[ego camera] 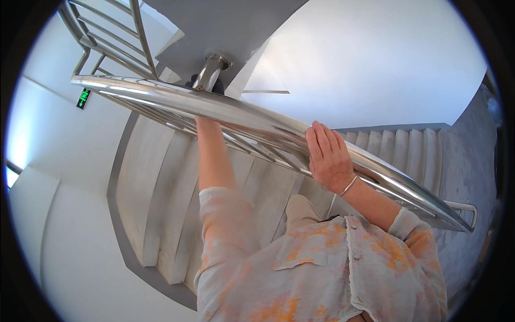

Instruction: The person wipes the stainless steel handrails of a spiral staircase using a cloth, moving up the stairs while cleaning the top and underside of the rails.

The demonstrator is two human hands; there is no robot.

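Note:
A polished metal handrail [257, 114] slants across the view in front of me. My right hand [330, 159] lies over it, fingers together and tips at the far edge; the thumb is hidden. A thin metal bracelet [348, 185] circles that wrist. My left forearm [215, 153] reaches under the rail, and the rail hides the hand. Beyond the rail, close to where that arm disappears, stands a shiny metal post [208, 73] with a round base flange [219, 58]. A dark object [218, 87] shows on both sides of the post; what it is, I cannot tell.
Pale stair treads [161, 173] curve below me on the left. More steps [396, 151] run beyond the rail at right. Metal balusters [116, 36] rise at upper left. A green exit sign [83, 98] hangs on the white wall [76, 137]. Another white wall [374, 60] curves opposite.

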